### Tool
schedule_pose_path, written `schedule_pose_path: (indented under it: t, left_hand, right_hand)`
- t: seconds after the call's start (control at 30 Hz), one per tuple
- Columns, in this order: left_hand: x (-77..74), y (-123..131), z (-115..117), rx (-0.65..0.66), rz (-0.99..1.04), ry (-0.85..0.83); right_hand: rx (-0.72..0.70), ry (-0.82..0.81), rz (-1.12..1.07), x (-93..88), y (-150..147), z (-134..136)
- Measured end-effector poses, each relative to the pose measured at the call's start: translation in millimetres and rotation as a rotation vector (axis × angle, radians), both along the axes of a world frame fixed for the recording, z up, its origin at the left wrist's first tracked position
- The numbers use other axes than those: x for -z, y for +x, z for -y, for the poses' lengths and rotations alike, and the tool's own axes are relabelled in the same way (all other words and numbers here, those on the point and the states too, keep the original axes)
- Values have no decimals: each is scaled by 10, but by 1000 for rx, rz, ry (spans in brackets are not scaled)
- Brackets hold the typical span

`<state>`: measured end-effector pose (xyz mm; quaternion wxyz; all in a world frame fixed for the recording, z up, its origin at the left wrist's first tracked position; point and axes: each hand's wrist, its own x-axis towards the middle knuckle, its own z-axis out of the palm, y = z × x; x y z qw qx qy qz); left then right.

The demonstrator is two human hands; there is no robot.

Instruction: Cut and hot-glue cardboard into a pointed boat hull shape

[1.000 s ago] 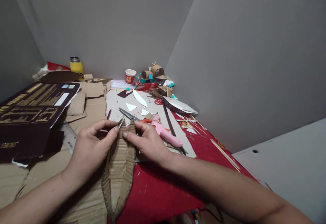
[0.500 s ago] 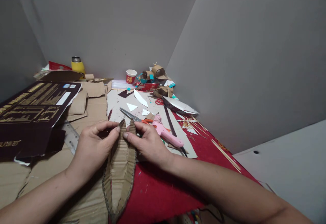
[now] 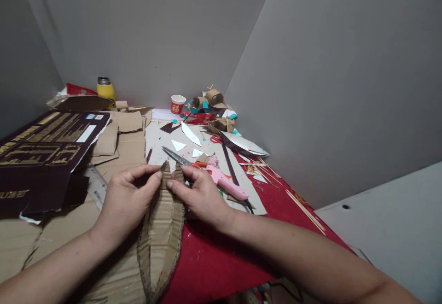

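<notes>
A boat-shaped piece of corrugated cardboard [image 3: 161, 230], with raised side strips, is held between both hands near the front of the table. My left hand [image 3: 133, 198] pinches the left strip close to the far tip. On the other side, my right hand [image 3: 198, 193] grips the right strip, thumb on its inner face. A narrow gap parts the two strip ends at the tip. Just beyond my fingers lie scissors [image 3: 175, 155] with orange handles, partly hidden, and a pink glue gun [image 3: 226, 182].
Flattened cardboard [image 3: 129, 152] and a dark printed box panel [image 3: 44, 156] cover the left side. A ruler [image 3: 95, 186] lies there. Behind stand a paper cup [image 3: 177, 105] and a yellow bottle [image 3: 105, 90]. Thin sticks [image 3: 305, 212] lie on the red cloth [image 3: 221, 258] at right.
The near part of the cardboard piece has shifted very slightly left. Both hands keep nearly the same hold on its far end.
</notes>
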<state>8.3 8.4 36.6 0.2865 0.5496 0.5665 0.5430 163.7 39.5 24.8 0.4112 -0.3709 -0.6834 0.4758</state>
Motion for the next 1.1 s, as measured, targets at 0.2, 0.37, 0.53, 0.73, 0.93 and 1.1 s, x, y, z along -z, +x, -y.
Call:
schedule_pose_path:
  t: [0.2, 0.37, 0.53, 0.73, 0.93, 1.1]
  left_hand:
    - [2, -9, 6, -9, -16, -15]
    - [1, -10, 10, -23, -18, -19]
    - [7, -2, 8, -5, -15, -5]
    - [21, 8, -4, 14, -21, 3]
    - [36, 10, 6, 2, -95, 46]
    - [29, 22, -13, -7, -101, 52]
  right_hand:
    - [-7, -3, 1, -1, -2, 0]
    - [-4, 27, 42, 6, 7, -1]
    - [-3, 40, 82, 20, 16, 1]
    - [-37, 18, 47, 5, 7, 9]
    - [-46, 8, 41, -30, -5, 20]
    - [-39, -1, 60, -27, -11, 17]
